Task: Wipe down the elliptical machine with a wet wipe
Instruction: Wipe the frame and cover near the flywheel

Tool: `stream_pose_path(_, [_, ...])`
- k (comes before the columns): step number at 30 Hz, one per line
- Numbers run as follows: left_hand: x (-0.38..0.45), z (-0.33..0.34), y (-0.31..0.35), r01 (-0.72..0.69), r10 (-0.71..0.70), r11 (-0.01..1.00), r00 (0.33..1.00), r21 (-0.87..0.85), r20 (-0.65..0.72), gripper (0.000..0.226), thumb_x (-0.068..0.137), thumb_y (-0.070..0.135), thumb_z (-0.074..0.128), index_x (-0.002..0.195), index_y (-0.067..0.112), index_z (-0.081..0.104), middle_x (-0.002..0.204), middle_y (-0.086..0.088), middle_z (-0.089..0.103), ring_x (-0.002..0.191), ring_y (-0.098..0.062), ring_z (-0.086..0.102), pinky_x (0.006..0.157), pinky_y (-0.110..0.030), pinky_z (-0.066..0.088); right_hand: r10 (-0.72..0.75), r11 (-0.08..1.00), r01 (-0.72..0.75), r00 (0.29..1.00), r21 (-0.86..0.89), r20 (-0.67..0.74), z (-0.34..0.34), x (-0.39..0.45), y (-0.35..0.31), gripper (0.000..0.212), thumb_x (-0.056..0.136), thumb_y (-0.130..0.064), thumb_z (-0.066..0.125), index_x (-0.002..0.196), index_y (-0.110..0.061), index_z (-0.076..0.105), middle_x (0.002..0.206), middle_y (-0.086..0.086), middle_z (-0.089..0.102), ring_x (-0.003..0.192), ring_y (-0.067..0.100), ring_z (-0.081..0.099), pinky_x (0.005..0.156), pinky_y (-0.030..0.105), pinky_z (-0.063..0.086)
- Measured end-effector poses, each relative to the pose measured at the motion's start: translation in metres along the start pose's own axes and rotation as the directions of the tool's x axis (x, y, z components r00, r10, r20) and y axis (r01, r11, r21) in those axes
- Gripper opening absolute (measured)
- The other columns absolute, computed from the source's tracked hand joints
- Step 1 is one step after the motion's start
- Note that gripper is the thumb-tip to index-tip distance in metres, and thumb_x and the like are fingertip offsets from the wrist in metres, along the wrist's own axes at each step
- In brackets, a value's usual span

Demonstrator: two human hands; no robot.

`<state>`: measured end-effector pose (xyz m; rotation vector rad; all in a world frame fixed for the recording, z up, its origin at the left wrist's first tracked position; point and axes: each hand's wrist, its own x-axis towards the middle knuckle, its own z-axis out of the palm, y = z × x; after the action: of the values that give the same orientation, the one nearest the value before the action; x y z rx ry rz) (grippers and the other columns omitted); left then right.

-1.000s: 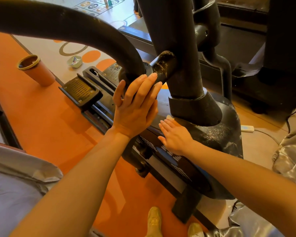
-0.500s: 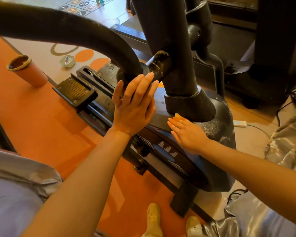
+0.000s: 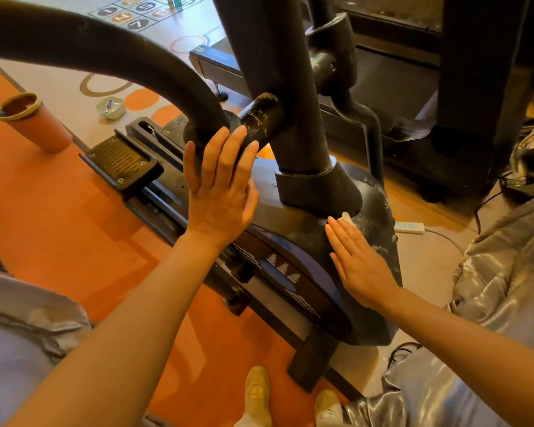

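The black elliptical machine [image 3: 293, 211] fills the middle of the view, its rounded housing dusty at the right. My left hand [image 3: 219, 186] lies flat with straight fingers against the housing, fingertips touching the joint of the curved black arm [image 3: 111, 50]. My right hand [image 3: 358, 260] presses flat on the housing below the upright column's collar [image 3: 315, 186]. A white wet wipe [image 3: 347, 217] peeks out from under its fingertips; most of the wipe is hidden beneath the palm.
A black foot pedal [image 3: 121, 158] sits at the left of the machine on the orange floor [image 3: 43, 211]. A terracotta cup [image 3: 34, 121] and a small white tub [image 3: 111, 106] stand behind it. A white power strip [image 3: 410, 227] and cables lie at the right. My shoes [image 3: 258, 392] are below.
My right hand has slid the wipe rightward and up along the housing, from its near left part to just below the column collar. My left hand has stayed in place.
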<state>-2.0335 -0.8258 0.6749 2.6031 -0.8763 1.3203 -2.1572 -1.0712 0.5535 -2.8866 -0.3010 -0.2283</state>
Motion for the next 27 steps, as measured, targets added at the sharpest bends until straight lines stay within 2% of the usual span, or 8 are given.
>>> stream_pose_path(3, [-0.013, 0.000, 0.021, 0.015, -0.013, 0.999, 0.998, -0.044, 0.058, 0.062, 0.087, 0.017, 0.057, 0.143, 0.009, 0.033, 0.153, -0.011, 0.022, 0.148, -0.026, 0.011, 0.120, -0.042, -0.008, -0.178, 0.981, 0.179, 0.984, -0.072, 0.020, 0.011, 0.015, -0.008, 0.048, 0.102, -0.024, 0.033, 0.146, -0.003, 0.034, 0.154, 0.014, 0.030, 0.145, 0.026, 0.022, 0.120, 0.038, 0.012])
stream_pose_path(5, [-0.034, 0.006, 0.039, -0.035, 0.056, 0.992, 0.982, -0.117, 0.179, 0.063, 0.089, 0.017, 0.054, 0.147, 0.005, 0.031, 0.156, -0.014, 0.023, 0.148, -0.025, 0.010, 0.121, -0.042, -0.007, -0.290, 0.950, 0.294, 0.956, -0.104, 0.051, 0.014, 0.022, -0.006, 0.052, 0.096, -0.011, 0.048, 0.145, -0.003, 0.035, 0.153, 0.014, 0.032, 0.143, 0.026, 0.026, 0.119, 0.037, 0.013])
stream_pose_path(7, [-0.058, 0.016, 0.056, 0.048, 0.046, 0.962, 0.941, -0.267, 0.335, 0.061, 0.092, 0.013, 0.052, 0.148, 0.002, 0.032, 0.157, -0.016, 0.027, 0.148, -0.027, 0.017, 0.123, -0.039, 0.001, -0.300, 0.950, 0.301, 0.954, -0.080, 0.028, 0.010, 0.022, 0.003, 0.063, 0.085, 0.004, 0.055, 0.145, -0.004, 0.038, 0.153, 0.010, 0.029, 0.143, 0.024, 0.025, 0.121, 0.033, 0.008])
stream_pose_path(10, [-0.085, 0.029, 0.075, 0.335, -0.032, 0.864, 0.782, -0.376, 0.622, 0.057, 0.100, 0.016, 0.047, 0.153, 0.007, 0.026, 0.161, -0.010, 0.021, 0.150, -0.020, 0.014, 0.123, -0.038, 0.009, -0.198, 0.979, 0.200, 0.978, 0.039, -0.063, -0.002, 0.012, 0.016, 0.055, 0.091, 0.001, 0.051, 0.145, -0.005, 0.039, 0.154, 0.009, 0.030, 0.145, 0.023, 0.023, 0.119, 0.034, 0.021])
stream_pose_path(12, [-0.097, 0.039, 0.082, 0.399, -0.009, 0.848, 0.670, -0.349, 0.742, 0.056, 0.105, 0.023, 0.039, 0.155, 0.012, 0.016, 0.163, -0.004, 0.011, 0.150, -0.014, 0.005, 0.124, -0.035, 0.005, -0.155, 0.985, 0.161, 0.983, 0.067, -0.095, 0.000, 0.010, 0.017, 0.049, 0.098, -0.006, 0.044, 0.147, -0.004, 0.035, 0.156, 0.011, 0.027, 0.146, 0.024, 0.021, 0.118, 0.040, 0.026])
stream_pose_path(17, [-0.114, 0.057, 0.083, 0.460, 0.051, 0.802, 0.584, -0.382, 0.810, 0.058, 0.107, 0.031, 0.030, 0.151, 0.028, -0.007, 0.159, 0.013, -0.013, 0.145, 0.000, -0.016, 0.117, -0.020, -0.009, -0.052, 0.996, 0.039, 0.986, -0.085, -0.157, 0.017, 0.005, 0.008, 0.050, 0.101, -0.015, 0.041, 0.148, -0.004, 0.031, 0.158, 0.014, 0.022, 0.147, 0.028, 0.015, 0.121, 0.042, 0.007])
stream_pose_path(21, [-0.119, 0.066, 0.069, 0.419, 0.124, 0.791, 0.603, -0.445, 0.788, 0.060, 0.106, 0.031, 0.033, 0.150, 0.031, -0.007, 0.157, 0.018, -0.014, 0.141, 0.010, -0.020, 0.116, -0.016, -0.011, -0.166, 0.979, 0.147, 0.976, -0.141, -0.138, 0.028, 0.004, -0.005, 0.046, 0.103, -0.011, 0.021, 0.145, -0.001, 0.035, 0.155, 0.016, 0.028, 0.146, 0.029, 0.021, 0.120, 0.043, 0.014])
stream_pose_path(27, [-0.122, 0.076, 0.057, 0.486, 0.147, 0.711, 0.603, -0.508, 0.784, 0.066, 0.105, 0.022, 0.039, 0.151, 0.028, -0.008, 0.159, 0.015, -0.012, 0.144, 0.007, -0.015, 0.116, -0.015, -0.010, -0.265, 0.925, 0.262, 0.964, -0.274, 0.030, 0.043, 0.056, -0.036, 0.056, 0.091, -0.019, 0.024, 0.135, 0.004, 0.049, 0.142, 0.023, 0.046, 0.134, 0.034, 0.042, 0.115, 0.045, 0.026])
